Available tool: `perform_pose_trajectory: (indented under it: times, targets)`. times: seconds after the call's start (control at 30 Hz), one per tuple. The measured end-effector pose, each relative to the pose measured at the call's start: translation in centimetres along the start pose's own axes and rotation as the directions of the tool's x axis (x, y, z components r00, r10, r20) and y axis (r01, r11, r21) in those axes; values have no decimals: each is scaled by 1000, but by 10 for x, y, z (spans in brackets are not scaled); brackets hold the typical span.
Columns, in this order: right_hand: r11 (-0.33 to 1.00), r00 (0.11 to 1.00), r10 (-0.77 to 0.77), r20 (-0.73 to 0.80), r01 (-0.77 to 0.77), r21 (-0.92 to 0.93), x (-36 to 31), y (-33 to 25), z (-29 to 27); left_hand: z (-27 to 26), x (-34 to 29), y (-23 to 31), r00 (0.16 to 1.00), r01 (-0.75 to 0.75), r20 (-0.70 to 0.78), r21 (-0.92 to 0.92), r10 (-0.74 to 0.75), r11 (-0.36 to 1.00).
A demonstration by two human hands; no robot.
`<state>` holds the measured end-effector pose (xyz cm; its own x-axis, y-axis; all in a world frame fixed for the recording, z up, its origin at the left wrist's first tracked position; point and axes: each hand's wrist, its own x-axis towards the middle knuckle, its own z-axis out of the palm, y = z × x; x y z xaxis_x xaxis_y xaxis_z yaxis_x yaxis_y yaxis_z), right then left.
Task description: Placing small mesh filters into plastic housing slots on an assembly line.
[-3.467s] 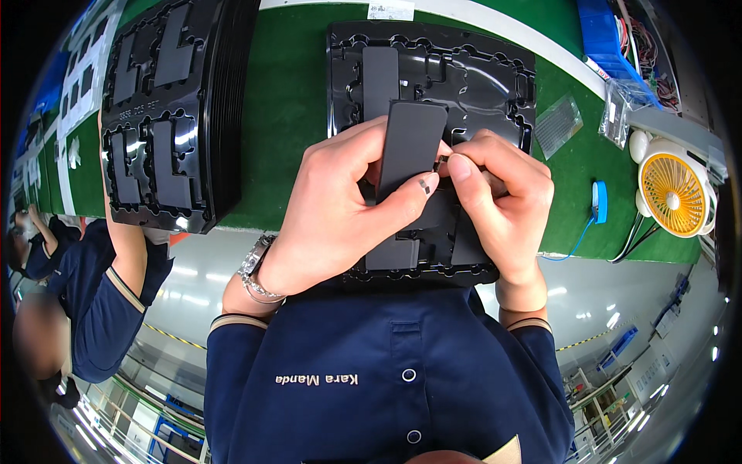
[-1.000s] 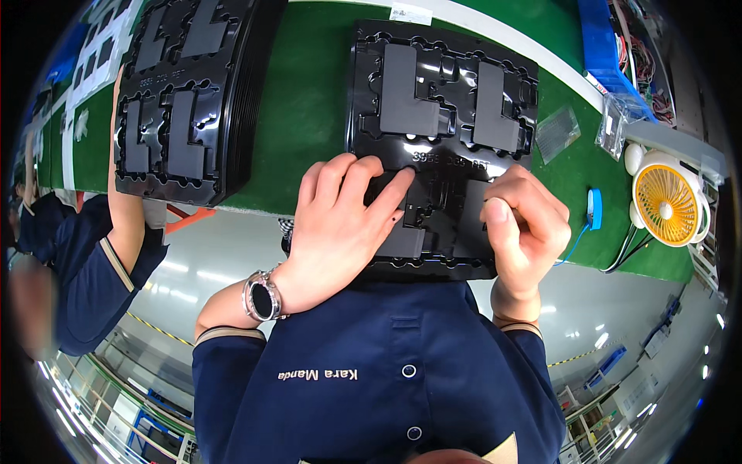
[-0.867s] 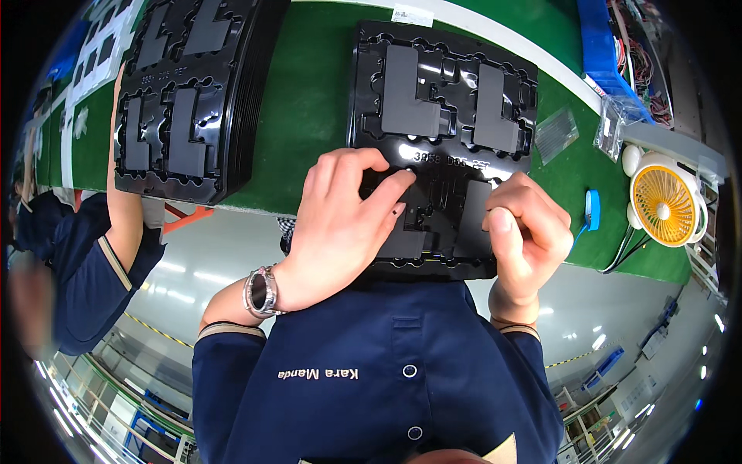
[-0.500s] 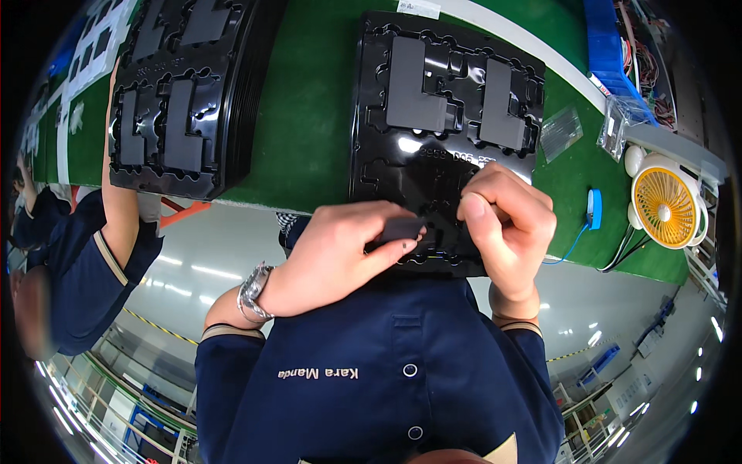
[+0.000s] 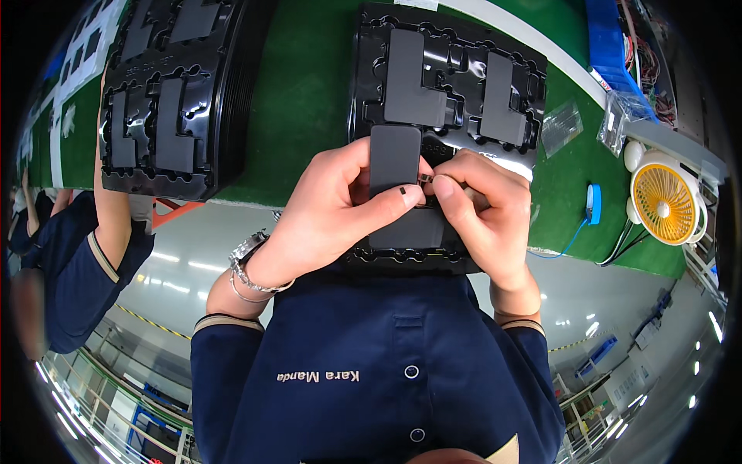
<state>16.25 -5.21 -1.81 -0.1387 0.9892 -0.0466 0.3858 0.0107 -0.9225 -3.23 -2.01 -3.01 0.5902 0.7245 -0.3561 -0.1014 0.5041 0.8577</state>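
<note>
A flat, dark grey L-shaped piece [image 5: 396, 157] is in my left hand [image 5: 332, 197], its broad face turned up. The left thumb lies across its middle, with a small black patch near the thumb's tip. My right hand [image 5: 487, 205] is closed in a pinch at the piece's right edge, by a tiny connector-like end [image 5: 426, 179]. What exactly those fingertips grip is too small to make out. Beneath both hands lies a glossy black moulded tray [image 5: 464, 147]. In its far pockets sit two similar L-shaped pieces, one on the left [image 5: 406, 73] and one on the right [image 5: 498, 97].
A tall stack of black trays [image 5: 232, 100] with similar pieces stands left on the green table [image 5: 305, 85]. To the right are clear plastic bags [image 5: 562, 127], a blue device with a cable [image 5: 593, 203], a yellow-and-white fan [image 5: 663, 207] and a blue bin [image 5: 610, 54]. Another person [image 5: 85, 263] is at far left.
My left hand has lifted and turned the piece, so its broad face shows now. My right hand has come left to meet the piece's edge.
</note>
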Motion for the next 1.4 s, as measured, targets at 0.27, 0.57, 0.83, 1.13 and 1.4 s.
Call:
perform_pose_trajectory:
  times: [0.27,0.57,0.83,1.13,1.4]
  targets:
    - [994,996,74,-40,-70,88,-1,-2,-1,6,3,-1,1000,-27,-15,-30,26,999]
    - [996,996,61,-59,-57,75,0,-2,0,12,4,-4,996,-73,-59,-33,71,997]
    - [994,999,44,-32,-41,98,2,-2,-2,7,3,0,1000,-27,-5,-3,27,1000]
    - [990,996,84,-1,-83,114,1,-2,-4,8,3,-5,998,-50,-32,-43,49,998]
    - [976,994,104,21,-106,189,1,-1,-5,4,2,1,999,-37,19,8,37,999]
